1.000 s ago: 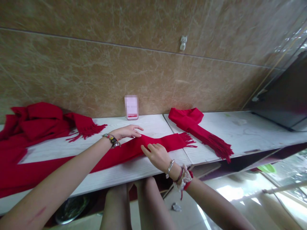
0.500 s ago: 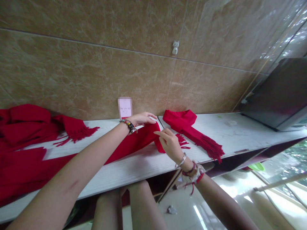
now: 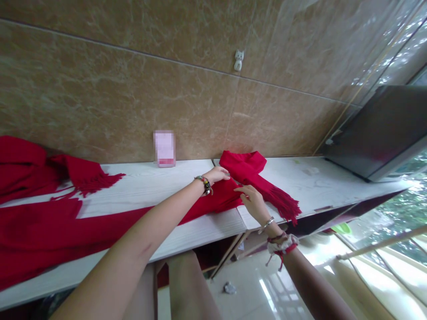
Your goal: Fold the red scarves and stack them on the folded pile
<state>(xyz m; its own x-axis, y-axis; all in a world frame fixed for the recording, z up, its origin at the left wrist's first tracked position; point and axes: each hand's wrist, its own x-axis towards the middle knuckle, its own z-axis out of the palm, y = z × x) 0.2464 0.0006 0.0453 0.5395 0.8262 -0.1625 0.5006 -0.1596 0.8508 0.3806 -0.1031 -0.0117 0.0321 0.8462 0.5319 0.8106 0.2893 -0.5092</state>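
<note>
In the head view, two bare hands work at the right-hand end of a long red scarf (image 3: 216, 198) that runs along a white counter (image 3: 140, 182) beneath a brown marbled wall (image 3: 133, 98). The left hand (image 3: 218, 174), beaded bracelets at its wrist, reaches over the strip to its upper edge, fingers stretched to the right and slightly bent, with the red cloth directly below them. The right hand (image 3: 254, 201), in a silver bangle and a white-and-red band, comes in from the other side, index finger extended to the left at the cloth's right end and the other fingers loosely curled; the scarf lies just beyond the fingertips, to their left. Whether either hand pinches the fabric, the picture cannot tell. A second scarf (image 3: 252, 178), fringed and bent over on itself, lies just beyond the right hand, close to the end of the strip. Well to the left, a red bundle (image 3: 22, 171) with a fringed end rests near the wall, while a phone (image 3: 164, 149) with a blurred screen leans upright against the wall.
</note>
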